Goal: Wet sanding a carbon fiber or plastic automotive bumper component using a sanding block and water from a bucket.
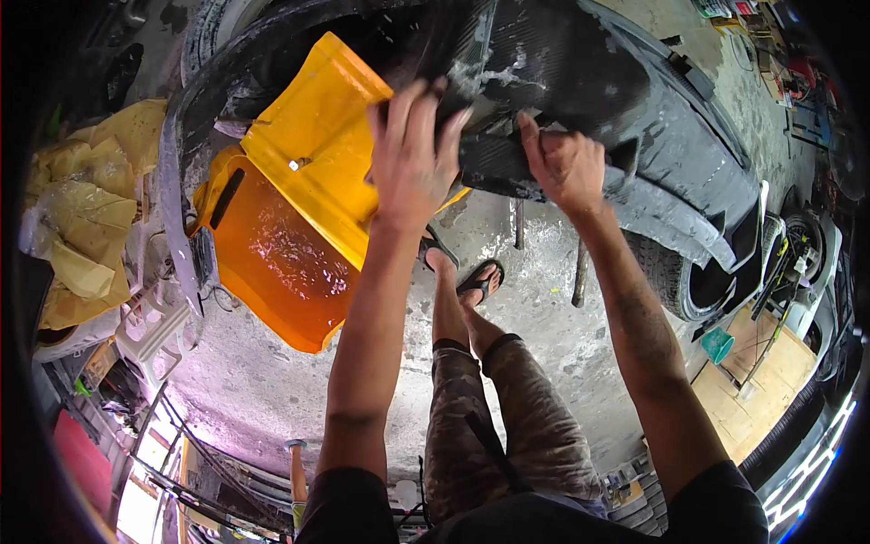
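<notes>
No lettering, numerals or signs legible on any surface. Tyre (664,275), below and right of right hand (571,168): sidewall markings, if any, indistinct. Green-and-white item (712,8), far beyond right hand, to its upper right: too small for reading.

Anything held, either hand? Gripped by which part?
Right hand: curled at the near edge of the black panel, but a grip can't be confirmed. Left hand: blurred, near the yellow panel; whether it holds anything can't be told.

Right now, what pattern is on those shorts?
Brownish camouflage on the shorts, seen in the head view.
</notes>
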A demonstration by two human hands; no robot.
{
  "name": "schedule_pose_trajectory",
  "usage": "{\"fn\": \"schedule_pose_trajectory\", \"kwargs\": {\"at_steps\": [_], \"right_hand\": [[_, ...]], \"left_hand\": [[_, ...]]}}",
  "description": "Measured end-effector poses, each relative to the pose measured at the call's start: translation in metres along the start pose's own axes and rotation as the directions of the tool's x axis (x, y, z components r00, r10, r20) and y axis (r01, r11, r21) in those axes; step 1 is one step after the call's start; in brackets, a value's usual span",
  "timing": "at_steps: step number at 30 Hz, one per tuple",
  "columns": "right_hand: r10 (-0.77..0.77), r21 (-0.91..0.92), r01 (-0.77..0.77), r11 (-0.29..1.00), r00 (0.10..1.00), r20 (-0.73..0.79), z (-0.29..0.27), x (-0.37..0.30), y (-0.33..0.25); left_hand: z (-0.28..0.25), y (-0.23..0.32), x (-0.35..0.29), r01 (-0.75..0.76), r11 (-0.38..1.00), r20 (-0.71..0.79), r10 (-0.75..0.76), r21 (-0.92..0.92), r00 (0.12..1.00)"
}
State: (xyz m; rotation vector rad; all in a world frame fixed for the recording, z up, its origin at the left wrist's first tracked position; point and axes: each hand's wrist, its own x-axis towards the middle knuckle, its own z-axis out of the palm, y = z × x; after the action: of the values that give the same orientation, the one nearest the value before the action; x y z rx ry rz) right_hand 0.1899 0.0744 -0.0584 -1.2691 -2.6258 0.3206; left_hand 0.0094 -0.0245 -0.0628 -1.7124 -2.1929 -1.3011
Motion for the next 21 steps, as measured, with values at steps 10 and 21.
{"fn": "schedule_pose_trajectory", "kwargs": {"at_steps": [10, 21], "right_hand": [[-0.008, 0.017, 0.007, 1.000, 1.000, 0.027, -0.005, 0.002, 0.005], [-0.056, -0.012, 0.055, 0.998, 0.996, -0.066, -0.007, 0.004, 0.013]], "left_hand": [[0.008, 0.004, 0.009, 0.014, 0.999, -0.105, -0.017, -0.033, 0.994], [0.012, 0.011, -0.014, 0.078, 0.997, -0.084, -0.077, 0.001, 0.993]]}}
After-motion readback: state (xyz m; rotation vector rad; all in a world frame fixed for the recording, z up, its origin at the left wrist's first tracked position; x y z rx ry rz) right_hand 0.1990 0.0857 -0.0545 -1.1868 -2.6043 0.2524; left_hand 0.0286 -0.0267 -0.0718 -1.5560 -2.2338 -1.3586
